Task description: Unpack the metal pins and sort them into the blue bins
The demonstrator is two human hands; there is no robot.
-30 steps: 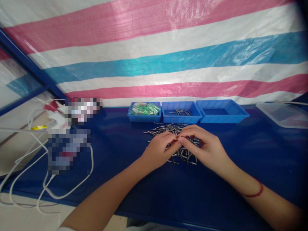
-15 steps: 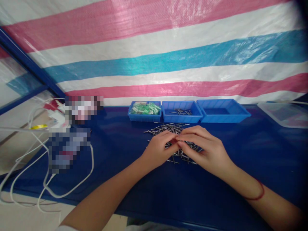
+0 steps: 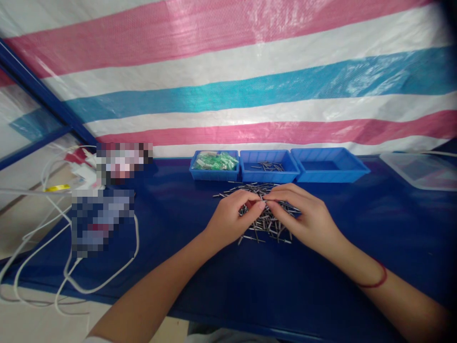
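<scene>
My left hand [image 3: 228, 216] and my right hand [image 3: 309, 214] meet fingertip to fingertip above a pile of thin metal blind rivets [image 3: 266, 224]. Both are closed in a pinch. Between them runs one slim rivet [image 3: 265, 200], gripped at its two ends and mostly covered by the fingers. The pile lies loose on the blue table, partly hidden under both hands. Behind it, the middle blue bin [image 3: 269, 177] contains several more rivets.
To the left, a blue bin [image 3: 214, 175] holds green-and-clear plastic packets. The right blue bin [image 3: 330, 175] stands beside the middle one. A clear plastic lid [image 3: 417, 171] lies far right. White cables [image 3: 137, 238] and blurred items occupy the table's left side.
My fingertips have drawn slightly apart, and the slim rivet between them now shows. Both hands have shifted a little; the bins and pile look the same.
</scene>
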